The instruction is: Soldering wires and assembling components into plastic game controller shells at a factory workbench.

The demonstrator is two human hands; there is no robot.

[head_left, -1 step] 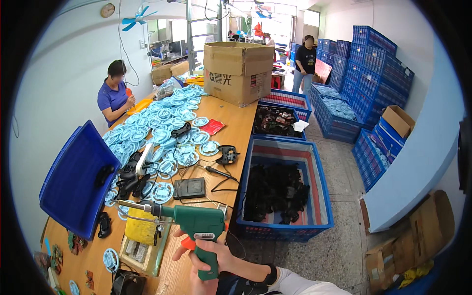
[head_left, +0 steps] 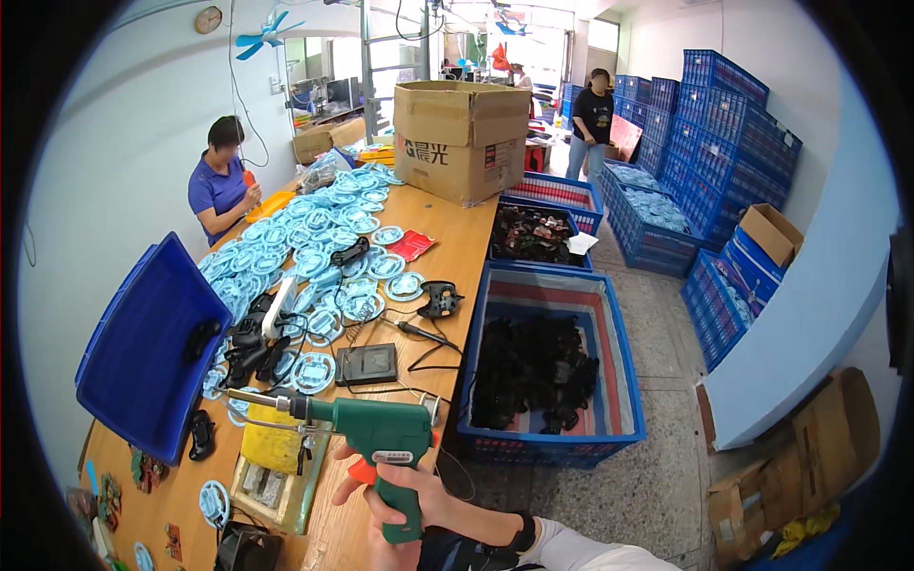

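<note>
Right hand: the right hand [head_left: 405, 500] comes up from the lower edge, fingers wrapped tight round the grip of a green soldering gun [head_left: 371, 440], one finger lying on its orange trigger.
Left hand: out of sight; nothing of it shows.
Soldering gun: held upright in that fist, its thin metal tip running off to the hand's left, over the wooden workbench [head_left: 447, 238].
Just left of the hand: a yellow sponge [head_left: 269, 440] sitting in a small tray, close under the gun's tip.
Ahead of the hand: a flat black box [head_left: 366, 364] with cables trailing off it, then a black game controller [head_left: 439, 299] further on.
Ahead and left: a wide spread of light blue plastic rings [head_left: 305, 247] covering the bench.
Right of the hand: a blue crate [head_left: 609, 314] on the floor, filled with black parts.
Far left: a blue bin [head_left: 143, 352] tipped on its side.
Far end: a big cardboard box [head_left: 462, 138]; a person in a blue shirt [head_left: 224, 186] working at the bench.
</note>
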